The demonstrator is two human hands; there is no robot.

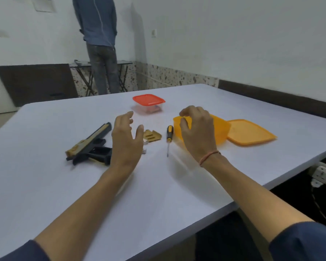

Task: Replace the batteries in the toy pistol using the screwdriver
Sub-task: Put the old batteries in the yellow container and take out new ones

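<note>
Head view: we see the white counter point(83, 185) with a wide bare stretch under both forearms, and its right edge running diagonally close past the orange lid point(250, 132), which lies against the orange container point(222, 129). The toy pistol point(90, 147) lies flat at left, well in from the edges. Its long axis runs from near left to far right, the slimmer end pointing away and the grip jutting toward the left wrist. The screwdriver point(169, 137) lies between the hands, handle away and tip toward us. Our left hand point(126, 140) hovers with fingers loosely spread, holding nothing. Our right hand point(196, 132) hangs over the container with fingers loosely curled, and nothing shows in it. The left hand partly covers a gold battery cover point(152, 136) and small pale pieces point(144, 151) we cannot identify. A red-lidded box point(148, 102) farther back is blurred.
</note>
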